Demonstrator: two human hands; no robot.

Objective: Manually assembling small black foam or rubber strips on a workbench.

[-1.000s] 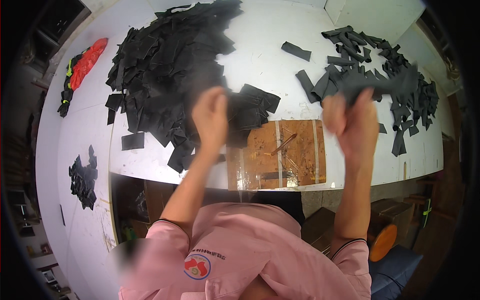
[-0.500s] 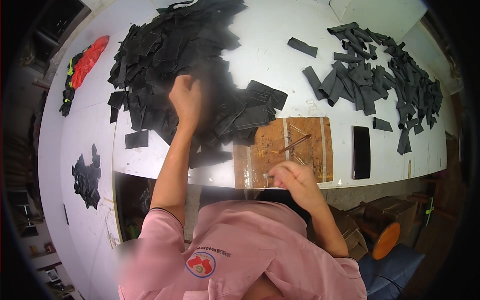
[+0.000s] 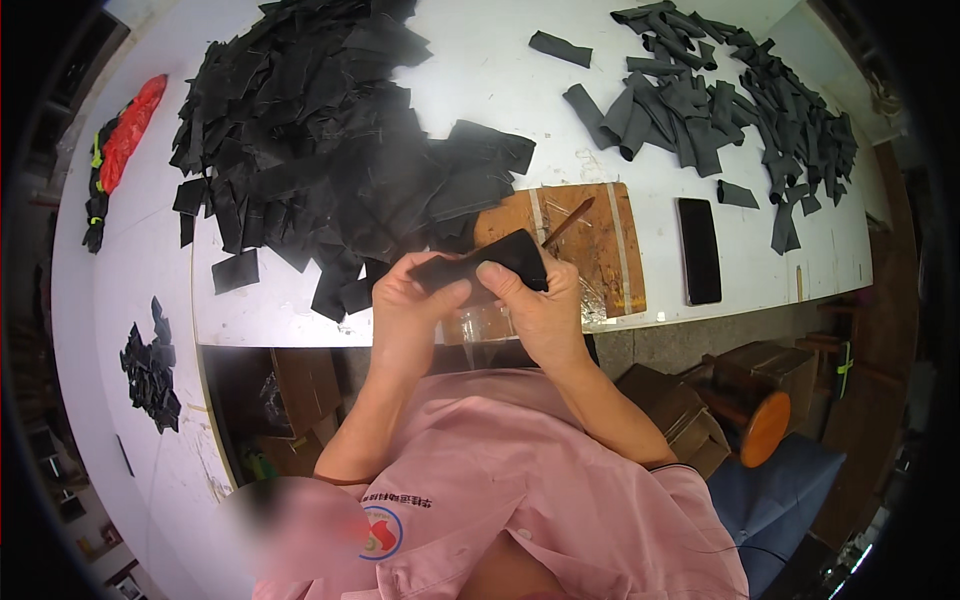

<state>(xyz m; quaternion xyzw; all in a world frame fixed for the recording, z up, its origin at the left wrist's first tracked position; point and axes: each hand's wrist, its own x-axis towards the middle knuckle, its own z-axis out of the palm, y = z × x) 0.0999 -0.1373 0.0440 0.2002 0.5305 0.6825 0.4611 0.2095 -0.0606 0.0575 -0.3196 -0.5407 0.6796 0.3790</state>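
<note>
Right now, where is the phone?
In the head view the black phone lies flat on the white table, on the person's right, just right of the wooden board and below the smaller pile of black pieces.

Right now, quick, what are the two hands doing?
Left hand: fingers closed on the black piece.
Right hand: fingers closed on the same black piece, over the wooden board.

The black piece (image 3: 480,268) is half hidden by both thumbs (its shape unclear); the board's (image 3: 600,250) near-left corner sits behind the hands.
</note>
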